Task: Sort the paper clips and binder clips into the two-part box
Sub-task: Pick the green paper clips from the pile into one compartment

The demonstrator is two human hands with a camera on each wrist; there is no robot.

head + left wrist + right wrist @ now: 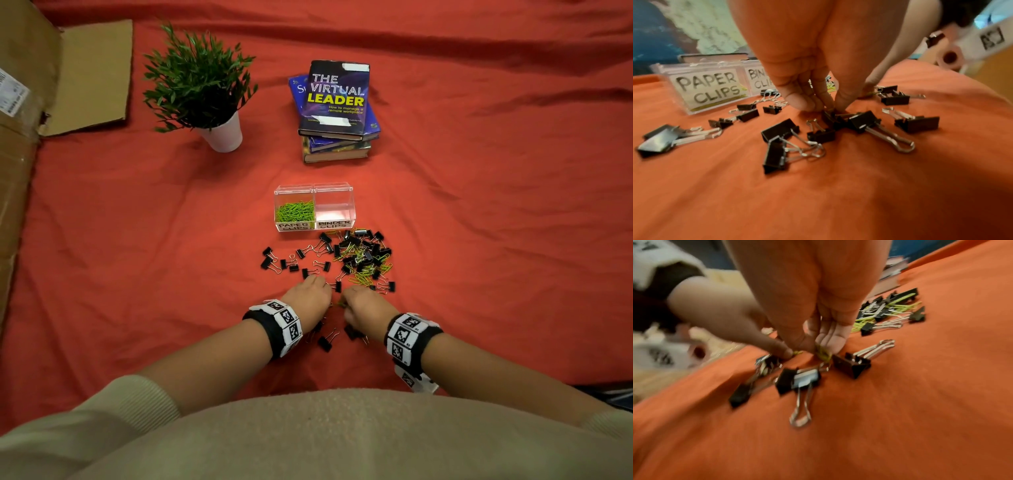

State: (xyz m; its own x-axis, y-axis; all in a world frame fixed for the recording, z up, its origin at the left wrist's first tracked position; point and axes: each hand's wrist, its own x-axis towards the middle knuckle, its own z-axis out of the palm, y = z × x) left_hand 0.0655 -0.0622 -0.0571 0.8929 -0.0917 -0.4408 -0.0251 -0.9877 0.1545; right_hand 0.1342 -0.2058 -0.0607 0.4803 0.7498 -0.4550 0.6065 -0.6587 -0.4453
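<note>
Both hands down on the red cloth (479,240), working the near edge of the scattered clips, close together so each can pick from the same small cluster.

Left hand (308,298): fingers bunched downward, tips closed on a black binder clip (829,116) lying flat on the cloth; thumb and fingers pinching it, judged from the left wrist view. Pinched from above, most likely because the clip lies low and offers only its body and wire handles to catch.

Right hand (364,305): fingertips drawn together on green paper clips (823,354), plucked out from among binder clips just beside them. Right wrist view blurred, so possibly more than one strand in the pinch; count not clear.

Clear two-part box (352,209) standing beyond the pile, well ahead of both hands, labels facing the person: left compartment marked PAPER CLIPS and already holding a heap of green clips, right compartment marked BINDER CLIPS and looking bare. Main mixed pile (363,255) lying between hands and box, just in front of the binder side; looser binder clips spread to the left.

Potted plant (205,89), stack of books (337,102) and cardboard box (20,137) further back, out of the work.
</note>
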